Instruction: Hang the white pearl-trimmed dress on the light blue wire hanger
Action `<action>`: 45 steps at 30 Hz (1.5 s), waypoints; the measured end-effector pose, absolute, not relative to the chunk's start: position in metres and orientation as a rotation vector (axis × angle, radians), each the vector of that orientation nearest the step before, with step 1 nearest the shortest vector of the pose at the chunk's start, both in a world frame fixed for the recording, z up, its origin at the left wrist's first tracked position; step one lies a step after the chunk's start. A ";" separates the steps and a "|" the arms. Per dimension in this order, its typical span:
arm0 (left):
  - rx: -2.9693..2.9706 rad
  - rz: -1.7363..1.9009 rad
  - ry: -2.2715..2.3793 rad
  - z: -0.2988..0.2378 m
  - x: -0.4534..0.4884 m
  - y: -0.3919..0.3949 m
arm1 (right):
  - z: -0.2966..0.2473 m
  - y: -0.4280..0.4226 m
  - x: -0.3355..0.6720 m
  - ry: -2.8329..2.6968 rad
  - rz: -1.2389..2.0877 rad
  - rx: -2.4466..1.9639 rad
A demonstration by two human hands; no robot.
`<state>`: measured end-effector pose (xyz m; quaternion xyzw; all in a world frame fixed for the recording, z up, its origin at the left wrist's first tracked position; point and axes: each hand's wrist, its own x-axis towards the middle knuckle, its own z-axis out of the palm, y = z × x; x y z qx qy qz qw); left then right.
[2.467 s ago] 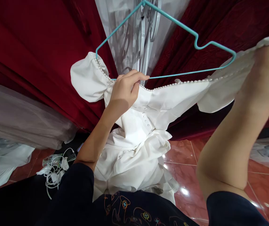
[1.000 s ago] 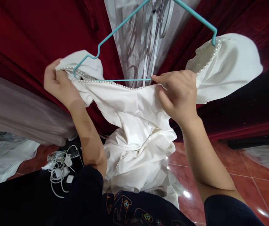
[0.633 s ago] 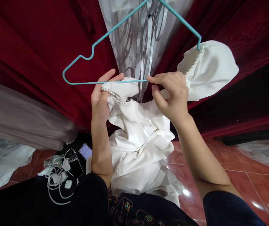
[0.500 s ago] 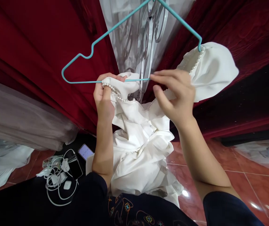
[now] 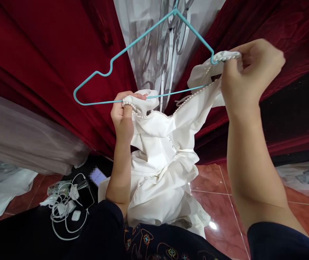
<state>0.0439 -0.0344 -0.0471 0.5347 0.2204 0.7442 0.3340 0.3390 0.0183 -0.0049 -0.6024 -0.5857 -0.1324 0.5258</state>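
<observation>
A white dress with a pearl-trimmed neckline hangs down in front of me, its lower part bunched near my lap. Its right shoulder is on the end of a light-blue hanger, whose left end is bare. My left hand is closed on the dress's left shoulder edge, and the hanger's bottom bar passes by the fingers. At the hanger's right end, my right hand pinches the pearl-edged shoulder. The fingertips of the right hand are partly hidden behind the cloth.
Dark red curtains hang on both sides, with white cloth behind the hanger. At lower left, tangled white cables, a lit phone and a dark phone lie on a black surface. Red tiles cover the floor.
My right hand has moved from the hanger's bottom bar out to the right and taken hold of the dress's right shoulder. The hanger has tilted and dropped slightly. My left hand keeps its hold.
</observation>
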 end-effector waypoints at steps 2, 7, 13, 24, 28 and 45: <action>1.399 1.948 0.560 -0.048 0.039 -0.030 | 0.000 0.026 0.354 -1.244 -0.340 -1.404; 1.417 1.918 0.561 -0.049 0.034 -0.022 | -0.014 0.017 0.383 -1.004 -0.118 -1.405; 1.362 1.918 0.577 -0.049 0.037 -0.020 | -0.044 -0.061 0.366 -1.672 0.087 -1.386; 1.283 1.805 0.733 -0.062 0.038 -0.026 | -0.048 -0.037 0.287 -1.618 0.161 -1.047; 1.405 1.944 1.101 -0.073 -0.006 -0.019 | -0.055 -0.035 0.290 -1.593 0.118 -1.060; 1.976 1.716 1.218 0.058 -0.039 0.022 | -0.061 -0.032 0.281 -1.544 0.177 -1.012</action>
